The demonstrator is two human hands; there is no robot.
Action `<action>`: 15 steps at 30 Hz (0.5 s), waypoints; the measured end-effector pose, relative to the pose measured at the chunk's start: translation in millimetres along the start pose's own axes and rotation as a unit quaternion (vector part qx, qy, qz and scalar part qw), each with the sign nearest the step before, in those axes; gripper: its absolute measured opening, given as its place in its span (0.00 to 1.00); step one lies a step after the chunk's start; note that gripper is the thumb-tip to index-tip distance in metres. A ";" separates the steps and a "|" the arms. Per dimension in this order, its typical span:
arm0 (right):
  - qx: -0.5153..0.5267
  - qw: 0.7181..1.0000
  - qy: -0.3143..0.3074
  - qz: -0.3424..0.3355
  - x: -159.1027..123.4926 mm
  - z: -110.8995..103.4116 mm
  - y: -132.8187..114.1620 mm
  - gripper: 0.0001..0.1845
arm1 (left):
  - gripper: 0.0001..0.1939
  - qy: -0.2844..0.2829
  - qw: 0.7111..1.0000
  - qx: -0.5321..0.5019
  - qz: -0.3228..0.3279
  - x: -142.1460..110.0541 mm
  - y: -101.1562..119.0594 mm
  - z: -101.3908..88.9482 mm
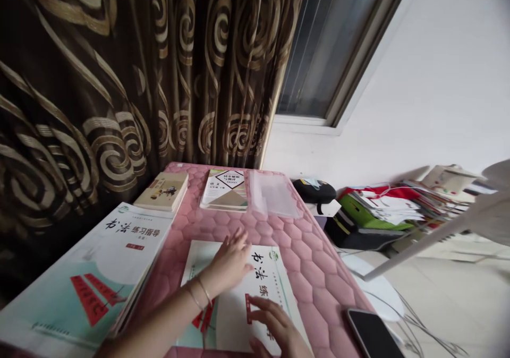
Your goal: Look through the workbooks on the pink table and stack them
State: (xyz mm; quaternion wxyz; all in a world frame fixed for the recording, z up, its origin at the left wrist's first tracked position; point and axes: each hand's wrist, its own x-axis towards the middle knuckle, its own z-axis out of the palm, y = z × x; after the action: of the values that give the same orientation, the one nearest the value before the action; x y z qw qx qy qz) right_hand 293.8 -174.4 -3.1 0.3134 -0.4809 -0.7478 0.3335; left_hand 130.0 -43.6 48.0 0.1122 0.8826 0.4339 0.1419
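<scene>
Quilted pink padding (314, 273) with a honeycomb stitch covers the surface, set against a swirl-patterned brown-and-gold curtain (79, 82). Near its closest edge lies a thin white calligraphy workbook (235, 321), tilted in view, with red marks on its paper cover. It looks light and somewhat floppy, and its smooth cover may slide easily across the quilting. Its exposed edges, rather than the middle, seem the surest place to take hold.

The left-hand grip (229, 260), with two thin metal bracelets (198, 290) at the wrist, rests on the workbook's upper part, fingers spread and unclenched. The right-hand grip (274, 323) lies over its lower right area, also open and grasping nothing. The workbook sits directly beneath both.

Just left of it lies a larger pale teal-and-white calligraphy workbook (91, 273) with a red banner design. Beyond are a small tan paperback (161, 190), a white-and-tan textbook (223, 190) and a clear plastic sleeve (273, 193). A black smartphone (372, 337) lies at the pad's right edge. Farther right, on the floor, are a black zippered case (314, 190) and a heap of papers and folders (382, 204). A dark window (319, 44) is set into the white wall (418, 82).
</scene>
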 end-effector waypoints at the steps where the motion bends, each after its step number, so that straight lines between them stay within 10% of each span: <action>1: -0.053 0.998 -0.025 -0.028 5.3 -4.1 4.4 0.23 | 0.24 -0.016 1.000 0.005 -0.022 -12.3 4.6 2.2; 8: -0.246 0.955 -0.166 -0.009 14.3 -6.6 37.7 0.55 | 0.24 0.013 0.981 0.047 -0.187 -90.1 -5.5 19.4; 15: -0.253 0.960 -0.122 0.003 -2.5 -16.0 59.9 0.50 | 0.35 0.035 0.959 0.040 -0.279 -178.4 -44.1 52.4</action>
State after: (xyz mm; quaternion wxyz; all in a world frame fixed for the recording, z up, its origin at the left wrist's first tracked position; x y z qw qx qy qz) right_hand 337.8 -154.8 -42.0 0.0866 -0.5025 -0.8390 0.1901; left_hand 11.8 -163.5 -42.4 0.0965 0.7250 0.6716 0.1184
